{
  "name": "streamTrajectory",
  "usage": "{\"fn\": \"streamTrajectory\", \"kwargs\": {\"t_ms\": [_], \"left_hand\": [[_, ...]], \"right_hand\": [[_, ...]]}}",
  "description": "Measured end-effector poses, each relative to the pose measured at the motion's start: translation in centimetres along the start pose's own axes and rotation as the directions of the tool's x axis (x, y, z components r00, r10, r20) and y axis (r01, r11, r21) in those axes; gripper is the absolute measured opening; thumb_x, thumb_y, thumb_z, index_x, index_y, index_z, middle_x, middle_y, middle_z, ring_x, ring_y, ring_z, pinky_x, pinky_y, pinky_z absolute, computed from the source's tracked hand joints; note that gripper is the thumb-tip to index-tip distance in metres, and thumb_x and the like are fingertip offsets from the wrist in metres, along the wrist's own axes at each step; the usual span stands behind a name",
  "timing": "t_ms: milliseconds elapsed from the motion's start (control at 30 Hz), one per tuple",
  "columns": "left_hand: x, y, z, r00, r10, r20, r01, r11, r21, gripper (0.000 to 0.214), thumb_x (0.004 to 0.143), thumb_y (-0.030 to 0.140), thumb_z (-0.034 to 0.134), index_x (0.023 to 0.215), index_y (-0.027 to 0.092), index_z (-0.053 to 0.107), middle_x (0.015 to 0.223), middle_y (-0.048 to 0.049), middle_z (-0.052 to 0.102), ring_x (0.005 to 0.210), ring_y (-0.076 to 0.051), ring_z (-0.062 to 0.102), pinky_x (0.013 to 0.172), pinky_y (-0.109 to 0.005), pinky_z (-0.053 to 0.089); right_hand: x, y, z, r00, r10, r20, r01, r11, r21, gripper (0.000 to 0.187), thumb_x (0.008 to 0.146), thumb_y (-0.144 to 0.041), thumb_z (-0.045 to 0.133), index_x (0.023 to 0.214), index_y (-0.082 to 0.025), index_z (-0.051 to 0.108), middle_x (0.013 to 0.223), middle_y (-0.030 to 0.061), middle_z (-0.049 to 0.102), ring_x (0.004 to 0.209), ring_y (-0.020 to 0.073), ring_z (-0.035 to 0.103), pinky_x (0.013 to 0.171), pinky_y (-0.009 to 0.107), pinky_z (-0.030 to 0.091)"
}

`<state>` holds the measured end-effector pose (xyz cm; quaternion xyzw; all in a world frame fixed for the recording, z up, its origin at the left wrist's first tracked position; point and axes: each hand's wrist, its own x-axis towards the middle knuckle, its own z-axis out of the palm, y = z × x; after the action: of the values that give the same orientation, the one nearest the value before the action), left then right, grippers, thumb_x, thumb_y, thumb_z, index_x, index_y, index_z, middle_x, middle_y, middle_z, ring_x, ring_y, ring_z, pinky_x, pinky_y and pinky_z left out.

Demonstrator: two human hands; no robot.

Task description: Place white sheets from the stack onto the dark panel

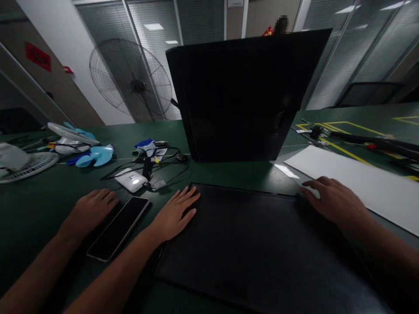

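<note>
A flat black panel [252, 244] with a thin raised rim lies on the green table in front of me. My left hand [176, 213] rests flat on its left edge, fingers spread and holding nothing. Near the panel's far right corner, my right hand [337, 200] has its fingers bent. Something small and white [311, 191] shows between its thumb and forefinger, too little visible to name. Left of my left arm lies a dark-screened phone [119, 229]. Another person's hand [90, 211] rests on the table just beyond the phone.
A large black screen [245, 100] stands behind the panel. At right lie a white board [356, 183] and dark cable bundles [369, 141]. Toward the left are a white device [131, 179] with cables, blue fan blades [96, 156] and fan covers [39, 165]. A big fan [131, 80] stands beyond.
</note>
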<state>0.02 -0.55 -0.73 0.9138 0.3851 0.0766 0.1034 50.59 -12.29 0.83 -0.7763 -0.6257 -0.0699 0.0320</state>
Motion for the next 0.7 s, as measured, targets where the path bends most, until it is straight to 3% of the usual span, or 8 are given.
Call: {"fn": "streamTrajectory", "kwargs": {"t_ms": [133, 233, 300, 400, 500, 600, 667, 700], "left_hand": [[0.1, 0.1, 0.0, 1.000, 0.013, -0.010, -0.012, 0.999, 0.049, 0.059, 0.107, 0.050, 0.041, 0.162, 0.029, 0.038, 0.172, -0.0042, 0.027, 0.160, -0.029, 0.023, 0.130, -0.058, 0.021], [0.3, 0.2, 0.5, 0.999, -0.030, -0.037, 0.032, 0.998, 0.056, 0.058, 0.107, 0.050, 0.039, 0.161, 0.028, 0.039, 0.171, -0.0039, 0.029, 0.159, -0.028, 0.026, 0.130, -0.057, 0.022], [0.4, 0.3, 0.7, 0.995, -0.085, -0.053, 0.089, 0.994, 0.069, 0.057, 0.107, 0.048, 0.039, 0.160, 0.026, 0.042, 0.170, -0.0050, 0.032, 0.158, -0.028, 0.028, 0.130, -0.056, 0.023], [0.2, 0.2, 1.1, 0.973, -0.202, -0.113, 0.216, 0.969, 0.122, 0.058, 0.106, 0.044, 0.037, 0.158, 0.018, 0.046, 0.168, -0.0113, 0.034, 0.158, -0.031, 0.029, 0.129, -0.058, 0.023], [0.0, -0.2, 1.4, 0.948, -0.278, -0.155, 0.301, 0.942, 0.147, 0.067, 0.105, 0.051, 0.039, 0.157, 0.009, 0.045, 0.168, -0.0182, 0.032, 0.158, -0.036, 0.027, 0.129, -0.059, 0.023], [-0.1, -0.7, 1.7, 0.941, -0.301, -0.157, 0.321, 0.939, 0.122, 0.077, 0.103, 0.060, 0.041, 0.159, 0.007, 0.041, 0.169, -0.0215, 0.029, 0.158, -0.038, 0.024, 0.128, -0.058, 0.024], [-0.1, -1.0, 1.9, 0.941, -0.299, -0.160, 0.317, 0.943, 0.102, 0.079, 0.102, 0.061, 0.041, 0.159, 0.007, 0.039, 0.169, -0.0222, 0.028, 0.158, -0.038, 0.023, 0.128, -0.058, 0.024], [-0.1, -1.1, 1.9, 0.942, -0.294, -0.162, 0.311, 0.946, 0.094, 0.079, 0.102, 0.062, 0.041, 0.159, 0.007, 0.039, 0.169, -0.0223, 0.028, 0.159, -0.038, 0.022, 0.128, -0.059, 0.024]], "right_hand": [[-1.6, 0.7, -0.2, 0.967, 0.219, 0.128, -0.209, 0.974, -0.091, 0.072, 0.098, -0.071, 0.023, 0.099, -0.016, 0.069, 0.094, 0.0190, 0.068, 0.081, 0.0406, 0.067, 0.071, 0.060, 0.050], [-2.4, 0.2, 0.3, 0.958, 0.219, 0.184, -0.207, 0.975, -0.081, 0.074, 0.095, -0.078, 0.025, 0.091, -0.016, 0.065, 0.084, 0.0171, 0.067, 0.082, 0.0403, 0.068, 0.076, 0.060, 0.051], [-2.3, -0.3, 0.7, 0.967, 0.182, 0.180, -0.178, 0.983, -0.038, 0.075, 0.098, -0.075, 0.021, 0.112, -0.015, 0.064, 0.091, 0.0175, 0.069, 0.088, 0.0376, 0.069, 0.081, 0.056, 0.052], [-1.1, 0.0, 1.1, 0.985, 0.089, 0.149, -0.100, 0.992, 0.071, 0.068, 0.104, -0.063, 0.017, 0.150, -0.020, 0.043, 0.121, 0.0135, 0.068, 0.105, 0.0262, 0.068, 0.092, 0.042, 0.054], [0.7, 1.9, 1.7, 0.993, 0.019, 0.118, -0.036, 0.989, 0.142, 0.058, 0.106, -0.055, 0.021, 0.154, -0.028, 0.040, 0.137, 0.0051, 0.062, 0.118, 0.0163, 0.062, 0.102, 0.029, 0.050], [1.8, 4.7, 2.9, 0.993, 0.095, 0.073, -0.102, 0.991, 0.089, 0.067, 0.101, -0.060, 0.035, 0.157, -0.023, 0.040, 0.156, 0.0112, 0.045, 0.145, 0.0278, 0.042, 0.122, 0.045, 0.034], [2.0, 6.5, 4.0, 0.976, 0.203, 0.077, -0.206, 0.978, 0.038, 0.084, 0.096, -0.071, 0.039, 0.160, -0.016, 0.038, 0.162, 0.0201, 0.032, 0.152, 0.0411, 0.026, 0.122, 0.063, 0.025], [2.0, 7.3, 4.5, 0.963, 0.253, 0.092, -0.255, 0.967, 0.017, 0.091, 0.095, -0.076, 0.036, 0.160, -0.014, 0.038, 0.162, 0.0239, 0.030, 0.151, 0.0458, 0.025, 0.118, 0.068, 0.027]]}}
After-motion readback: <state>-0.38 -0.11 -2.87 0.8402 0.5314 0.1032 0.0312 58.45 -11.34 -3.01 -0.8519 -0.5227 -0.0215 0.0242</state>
